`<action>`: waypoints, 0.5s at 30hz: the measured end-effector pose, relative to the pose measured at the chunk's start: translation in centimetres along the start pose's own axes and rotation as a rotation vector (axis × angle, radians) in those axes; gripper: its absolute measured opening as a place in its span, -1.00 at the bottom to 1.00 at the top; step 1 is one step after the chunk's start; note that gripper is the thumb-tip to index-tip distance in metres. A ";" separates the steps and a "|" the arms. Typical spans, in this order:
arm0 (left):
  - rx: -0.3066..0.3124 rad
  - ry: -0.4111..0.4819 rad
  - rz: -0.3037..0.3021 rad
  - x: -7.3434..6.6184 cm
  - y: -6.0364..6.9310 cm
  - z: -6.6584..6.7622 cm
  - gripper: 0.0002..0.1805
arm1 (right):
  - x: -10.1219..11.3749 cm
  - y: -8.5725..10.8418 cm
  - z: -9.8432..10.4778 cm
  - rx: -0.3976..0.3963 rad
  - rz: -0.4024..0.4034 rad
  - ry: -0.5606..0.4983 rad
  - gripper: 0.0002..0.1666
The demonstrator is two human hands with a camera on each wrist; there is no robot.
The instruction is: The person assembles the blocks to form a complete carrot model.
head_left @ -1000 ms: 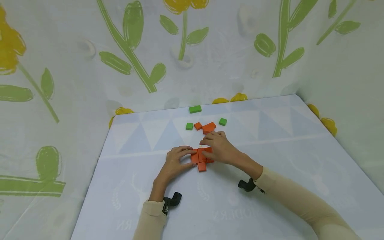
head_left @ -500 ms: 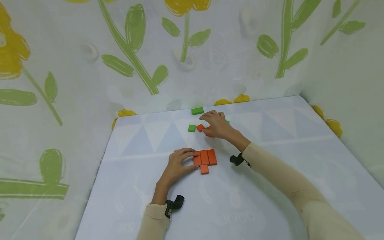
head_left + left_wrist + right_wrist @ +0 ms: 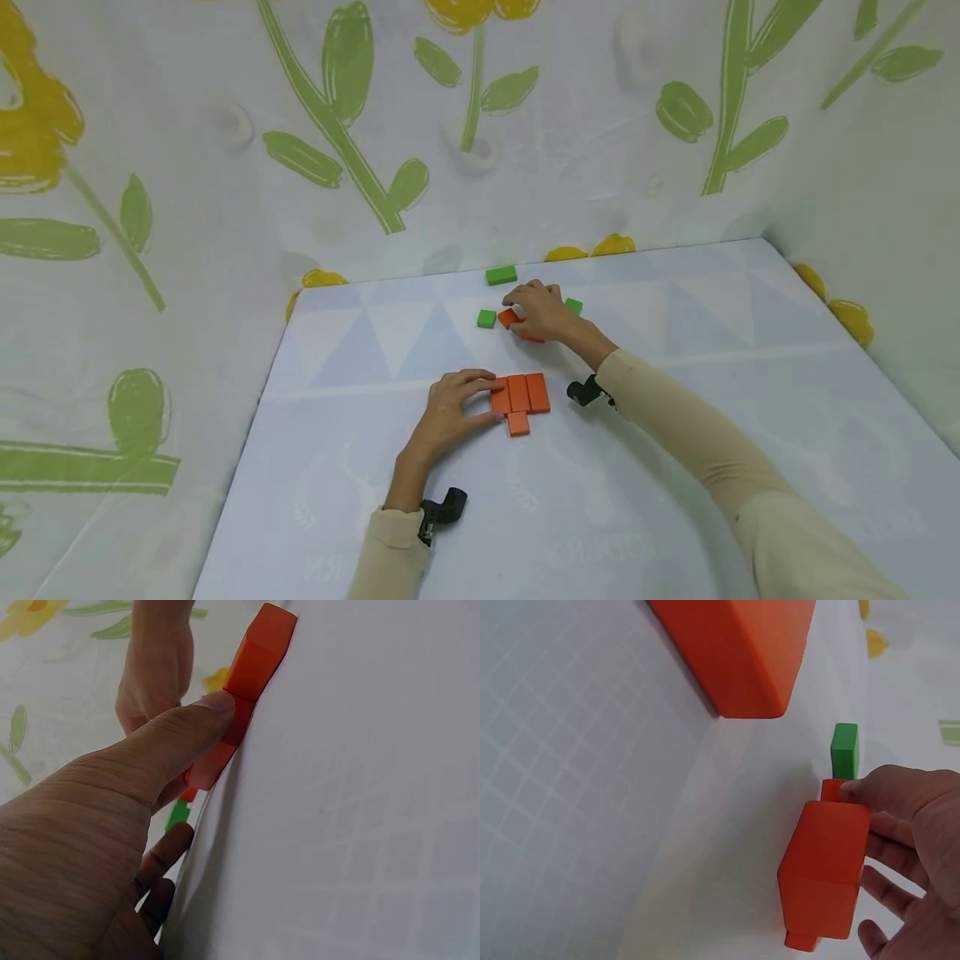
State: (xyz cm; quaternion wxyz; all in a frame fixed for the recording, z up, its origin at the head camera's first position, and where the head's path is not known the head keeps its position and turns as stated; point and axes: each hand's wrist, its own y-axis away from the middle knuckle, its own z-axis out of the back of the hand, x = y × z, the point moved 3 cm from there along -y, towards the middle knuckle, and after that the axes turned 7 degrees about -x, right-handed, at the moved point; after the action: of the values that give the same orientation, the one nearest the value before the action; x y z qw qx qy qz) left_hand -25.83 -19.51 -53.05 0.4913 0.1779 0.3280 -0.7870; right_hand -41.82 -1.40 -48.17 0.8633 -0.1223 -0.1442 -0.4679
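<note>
Three long orange blocks (image 3: 518, 393) lie side by side in the head view, with a small orange block (image 3: 518, 424) below them. My left hand (image 3: 448, 414) grips the leftmost long block between thumb and fingers; in the left wrist view its thumb (image 3: 172, 739) presses on the orange pieces (image 3: 259, 656). Farther back, my right hand (image 3: 550, 315) has thumb and index finger around a small orange square (image 3: 508, 318). The right wrist view shows the right thumb on that square (image 3: 832, 789), beside a larger angled orange block (image 3: 825, 862), which the hand partly covers in the head view.
A small green block (image 3: 487, 318) lies left of the right hand, another (image 3: 573, 306) to its right, and a longer green one (image 3: 501, 275) near the table's back edge. A flowered cloth hangs behind and around the table (image 3: 675, 442).
My right hand has left the joined orange blocks and moved back to the loose pieces, where its thumb and finger now close around the small square. My left hand stays at the joined blocks.
</note>
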 end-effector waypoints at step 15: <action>-0.005 0.000 0.010 -0.2 -0.1 0.1 -0.50 | 0.0 0.8 0.8 -0.068 0.034 0.016 -0.67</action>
State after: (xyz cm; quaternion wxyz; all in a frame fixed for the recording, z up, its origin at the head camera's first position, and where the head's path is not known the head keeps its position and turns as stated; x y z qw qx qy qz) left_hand -25.80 -19.40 -52.83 0.4956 0.1784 0.3289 -0.7838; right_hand -41.26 -0.72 -47.50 0.8676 -0.1503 -0.1191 -0.4588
